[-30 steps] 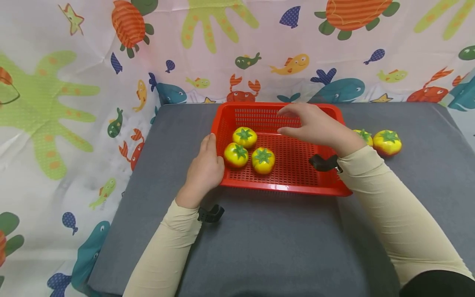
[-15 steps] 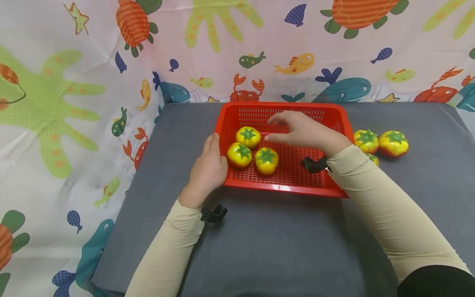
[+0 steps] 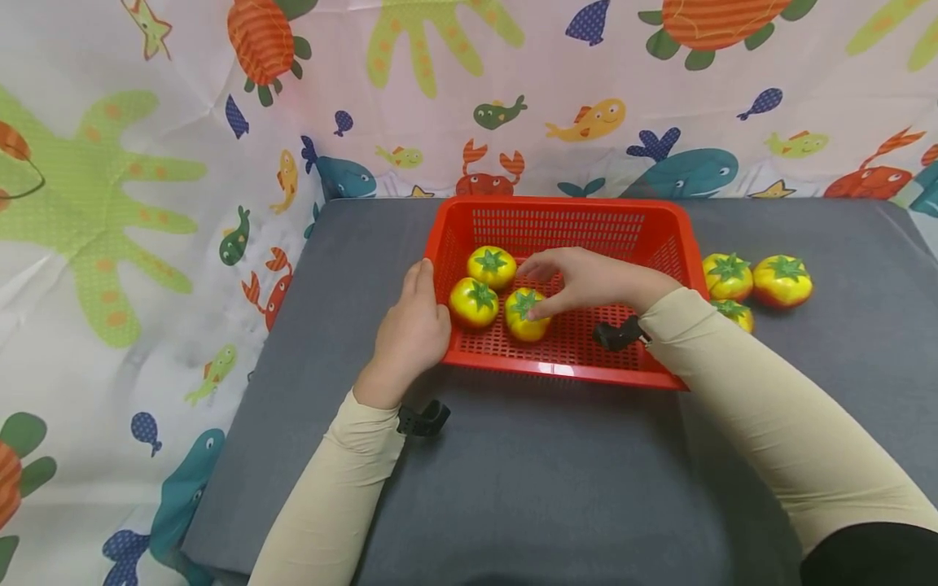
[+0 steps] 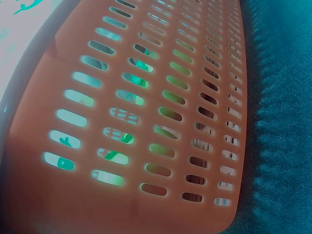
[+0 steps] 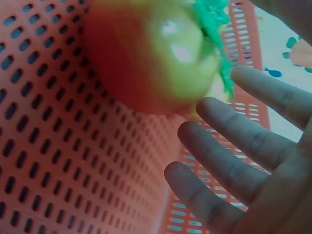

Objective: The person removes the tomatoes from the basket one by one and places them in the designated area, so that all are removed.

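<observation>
A red slotted plastic basket [image 3: 579, 371] holds three shiny yellow-and-red tomatoes [image 3: 473, 304] with green leafy tops, grouped at its left end. My left hand [image 3: 407, 338] lies along the outside of the left wall, fingers straight; only that wall [image 4: 34, 112] shows in the left wrist view, without the hand. My right hand [image 3: 589, 281] is inside the basket, spread over the front right tomato [image 3: 519, 328], its thumb overlapping that tomato. In the right wrist view the tomato [image 5: 151, 63] lies just beyond the spread fingers [image 5: 234, 125], which are not curled round it.
Outside the basket, three similar tomatoes [image 3: 782, 282] sit on the grey table [image 3: 557, 472] to the right, one partly behind the right sleeve. A cloth printed with sea animals [image 3: 432, 155] hangs behind the table and along its left side.
My right hand has moved left and down inside the basket to the front right tomato. The left hand stays at the left wall. More of the tomatoes outside shows beside the right arm.
</observation>
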Motion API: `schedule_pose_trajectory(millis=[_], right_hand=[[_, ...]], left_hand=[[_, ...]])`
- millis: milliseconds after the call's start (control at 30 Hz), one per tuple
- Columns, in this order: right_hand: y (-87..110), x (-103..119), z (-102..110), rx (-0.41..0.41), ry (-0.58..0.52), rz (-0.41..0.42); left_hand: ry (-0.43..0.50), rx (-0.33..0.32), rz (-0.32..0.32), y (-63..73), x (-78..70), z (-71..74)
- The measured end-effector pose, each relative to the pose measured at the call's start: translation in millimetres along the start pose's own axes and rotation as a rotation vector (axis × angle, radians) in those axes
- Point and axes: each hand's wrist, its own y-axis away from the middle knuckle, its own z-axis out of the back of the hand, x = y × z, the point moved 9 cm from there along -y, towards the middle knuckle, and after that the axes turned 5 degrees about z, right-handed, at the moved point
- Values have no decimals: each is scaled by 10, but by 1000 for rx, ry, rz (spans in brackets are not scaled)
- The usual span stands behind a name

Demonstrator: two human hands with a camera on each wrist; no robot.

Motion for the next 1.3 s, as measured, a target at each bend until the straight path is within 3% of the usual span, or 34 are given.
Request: schedule_pose_trajectory(millis=[300,900,1300], right_hand=[[-32,-29,-161,117,-5,20],[-41,-103,-203,126,30,25],[36,-87,-69,52,39,8]], left_hand=[[-8,0,3,-2,6,7],[5,13,25,16,25,-2],[-4,-1,2,7,5,2]])
